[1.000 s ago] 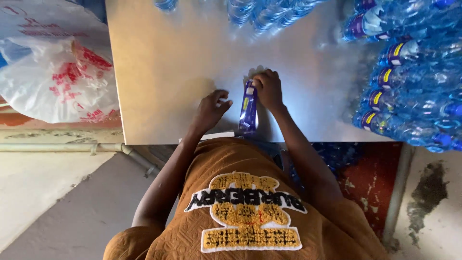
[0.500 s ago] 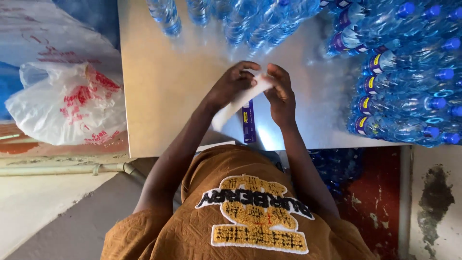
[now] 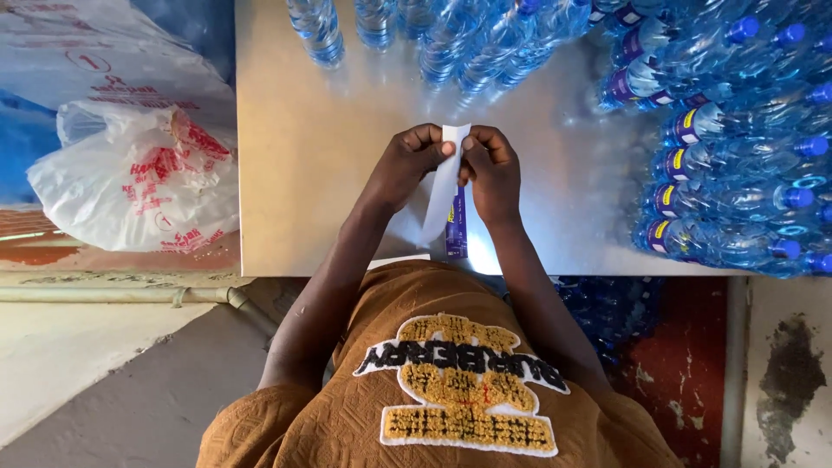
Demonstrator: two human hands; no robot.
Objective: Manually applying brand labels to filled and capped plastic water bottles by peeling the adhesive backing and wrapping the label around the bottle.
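My left hand (image 3: pixel 406 165) and my right hand (image 3: pixel 494 173) meet above the pale grey table (image 3: pixel 321 182). Both pinch the top end of a white paper strip (image 3: pixel 444 186) between their fingertips, and the strip hangs down toward me. A stack of purple labels with yellow marks (image 3: pixel 457 232) lies on the table just under the hands, partly covered by the white strip. It touches neither hand.
Clear water bottles with blue caps and purple labels (image 3: pixel 737 147) are piled on the table's right side. More bottles (image 3: pixel 433 30) lie along the far edge. A white plastic bag with red print (image 3: pixel 139 178) sits left of the table.
My right hand left the purple labels on the table. Both hands rose with the white strip, which was slanted half a second ago and now hangs nearly straight from the fingertips.
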